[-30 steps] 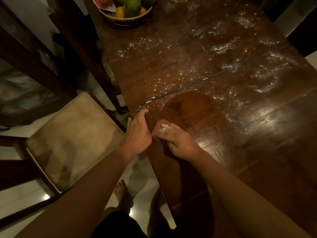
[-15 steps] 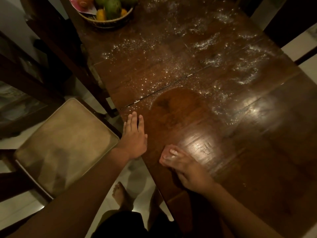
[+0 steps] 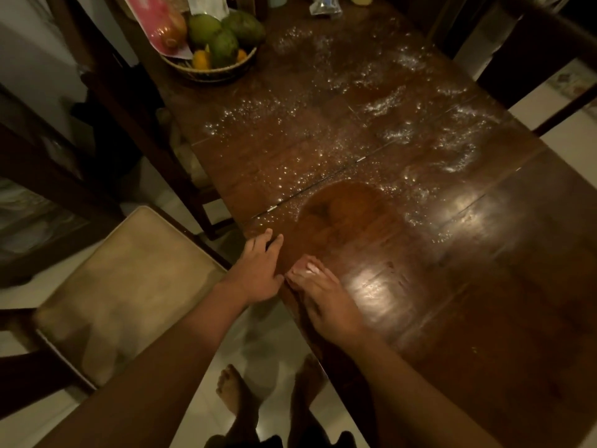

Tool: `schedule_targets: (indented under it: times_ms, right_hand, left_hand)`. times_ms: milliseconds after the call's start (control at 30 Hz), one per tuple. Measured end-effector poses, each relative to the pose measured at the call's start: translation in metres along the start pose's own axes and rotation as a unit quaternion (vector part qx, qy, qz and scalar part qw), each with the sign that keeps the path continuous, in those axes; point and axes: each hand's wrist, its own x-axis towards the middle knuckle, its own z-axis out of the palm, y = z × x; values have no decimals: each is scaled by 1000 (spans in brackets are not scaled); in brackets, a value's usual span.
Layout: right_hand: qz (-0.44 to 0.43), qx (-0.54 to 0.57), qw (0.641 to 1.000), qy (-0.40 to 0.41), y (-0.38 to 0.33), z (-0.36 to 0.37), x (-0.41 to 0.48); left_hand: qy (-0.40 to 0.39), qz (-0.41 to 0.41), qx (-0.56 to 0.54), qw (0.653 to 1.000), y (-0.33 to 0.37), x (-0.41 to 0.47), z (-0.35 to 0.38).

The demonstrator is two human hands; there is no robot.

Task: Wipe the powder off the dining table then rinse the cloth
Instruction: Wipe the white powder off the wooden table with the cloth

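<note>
Most powder unwiped; right hand presses cloth flat near counter edge, left hand spread beside; next, reach farther

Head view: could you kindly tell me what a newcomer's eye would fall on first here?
White powder lies scattered across the middle and far part of the dining table, with one wiped patch on its near side. Beside that patch the right hand presses a pale cloth; a fruit basket stands far left.
</note>
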Motion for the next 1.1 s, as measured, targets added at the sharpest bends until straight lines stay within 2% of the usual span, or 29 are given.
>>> schedule_targets:
  times_ms: [67, 200, 300, 400, 500, 633, 700, 767, 800, 867, 933, 967, 1033, 1100]
  right_hand:
    - [21, -21, 999, -38, 19, -11, -15]
    - [120, -111, 987, -10, 27, -29, -31]
    - [196, -104, 975, 7, 29, -31, 1]
    - [261, -51, 964, 19, 29, -36, 46]
    - [268, 28, 958, 100, 32, -47, 83]
    - [285, 231, 901, 233, 29, -71, 138]
    - [273, 249, 901, 226, 31, -75, 173]
    - [245, 172, 938, 172, 30, -71, 206]
    - [201, 121, 963, 133, 28, -66, 218]
    - [45, 47, 997, 41, 20, -52, 223]
    - [-104, 41, 993, -43, 20, -43, 205]
    - [-147, 56, 985, -74, 27, -40, 192]
    - [-185, 93, 973, -102, 49, -44, 165]
    - [-166, 101, 976, -94, 75, -57, 148]
  left_hand:
    - [-4, 14, -46, 999, -13, -3, -10]
    - [5, 10, -64, 998, -38, -3, -30]
    - [17, 17, -46, 999, -49, 13, -52]
    - [18, 11, -42, 999, -54, 30, -72]
    - [14, -2, -24, 1000, -60, 47, -86]
    - [12, -27, -1, 1000, -67, 76, -98]
    - [8, -34, 10, 999, -68, 89, -100]
    - [22, -46, 13, 999, -68, 97, -97]
    - [42, -50, 14, 998, -68, 100, -94]
    - [80, -61, -4, 995, -67, 102, -86]
    - [101, -70, -32, 992, -66, 101, -81]
    - [109, -69, -38, 991, -67, 100, -80]
    - [119, -61, -31, 991, -68, 98, -78]
    - [118, -59, -27, 991, -68, 98, -78]
